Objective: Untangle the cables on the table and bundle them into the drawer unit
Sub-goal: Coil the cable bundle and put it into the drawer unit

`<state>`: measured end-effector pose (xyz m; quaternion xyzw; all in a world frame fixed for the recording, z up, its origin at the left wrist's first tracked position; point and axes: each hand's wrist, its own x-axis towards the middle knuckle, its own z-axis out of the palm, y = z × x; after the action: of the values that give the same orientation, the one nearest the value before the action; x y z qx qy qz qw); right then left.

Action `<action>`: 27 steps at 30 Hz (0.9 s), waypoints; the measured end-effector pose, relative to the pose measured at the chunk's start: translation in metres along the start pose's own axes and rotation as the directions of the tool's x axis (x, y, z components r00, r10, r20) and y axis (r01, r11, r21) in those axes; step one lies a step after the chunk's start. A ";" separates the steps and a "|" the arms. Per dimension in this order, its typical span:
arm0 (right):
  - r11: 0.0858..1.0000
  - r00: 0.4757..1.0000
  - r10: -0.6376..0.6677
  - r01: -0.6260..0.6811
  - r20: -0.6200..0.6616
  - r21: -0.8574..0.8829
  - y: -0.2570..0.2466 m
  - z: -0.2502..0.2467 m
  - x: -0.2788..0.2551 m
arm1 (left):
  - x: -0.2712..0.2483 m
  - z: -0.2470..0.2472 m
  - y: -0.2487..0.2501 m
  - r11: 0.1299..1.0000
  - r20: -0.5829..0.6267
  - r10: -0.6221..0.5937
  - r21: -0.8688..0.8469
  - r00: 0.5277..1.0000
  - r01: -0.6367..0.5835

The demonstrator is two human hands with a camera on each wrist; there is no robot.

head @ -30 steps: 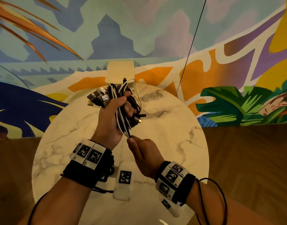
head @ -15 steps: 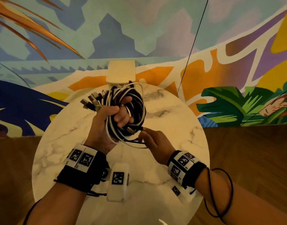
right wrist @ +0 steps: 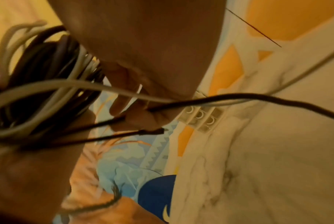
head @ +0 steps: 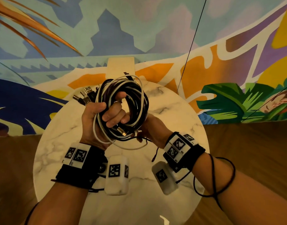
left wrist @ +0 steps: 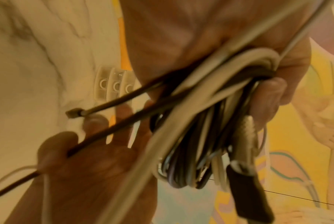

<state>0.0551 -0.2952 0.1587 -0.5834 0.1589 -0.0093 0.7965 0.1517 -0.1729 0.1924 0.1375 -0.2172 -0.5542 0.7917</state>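
A coil of black and white cables (head: 136,98) is held above the round marble table (head: 58,151). My left hand (head: 97,114) grips the coil's left side, fingers curled through its loop, and several USB plugs (head: 84,96) stick out past the thumb. My right hand (head: 153,127) sits at the coil's lower right and pinches a thin black cable end (right wrist: 181,104) that trails from the coil. In the left wrist view the coil (left wrist: 200,121) passes through my curled fingers (left wrist: 267,91). The cream drawer unit (head: 120,67) stands at the table's far edge, its drawers (right wrist: 200,117) shut.
A painted mural wall rises right behind the table and the drawer unit. A thin black line (head: 191,43) hangs down the wall to the right of the unit. Wooden floor (head: 253,151) lies on both sides of the table.
My right hand came up from below the coil to its lower right side, bringing the loose black end with it. The coil now forms wider loops and sits a little higher.
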 end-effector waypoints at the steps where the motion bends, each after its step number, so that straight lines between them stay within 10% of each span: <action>1: 0.996 1.000 0.015 -0.017 0.022 0.084 -0.002 0.000 0.001 | 0.000 0.000 -0.001 1.000 -0.001 0.002 0.001 1.000 -0.002; 8: 0.842 0.991 0.075 -0.122 0.110 0.526 -0.005 -0.008 0.008 | -0.002 -0.003 -0.007 0.999 0.003 -0.020 0.050 1.000 0.020; 15: 0.923 1.000 -0.007 0.015 -0.021 0.385 -0.019 -0.014 0.004 | -0.003 -0.007 -0.010 0.995 0.033 -0.075 0.074 0.997 0.072; 19: 0.981 0.990 0.086 -0.065 -0.109 0.181 -0.004 -0.013 0.001 | 0.003 -0.006 -0.011 0.963 -0.149 0.053 0.271 0.987 -0.011; 24: 0.973 0.959 0.231 -0.228 0.167 -0.036 0.023 -0.001 -0.015 | 0.011 -0.010 -0.005 0.839 -0.450 0.342 0.542 0.825 -0.052; 27: 0.977 0.978 0.110 -0.074 0.175 -0.199 0.022 0.008 -0.019 | 0.016 -0.012 -0.009 0.781 -0.535 0.463 0.623 0.706 -0.041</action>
<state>0.0356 -0.2771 0.1454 -0.6478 0.1112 0.0971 0.7474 0.1551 -0.1915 0.1811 0.5214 -0.0935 -0.2570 0.8083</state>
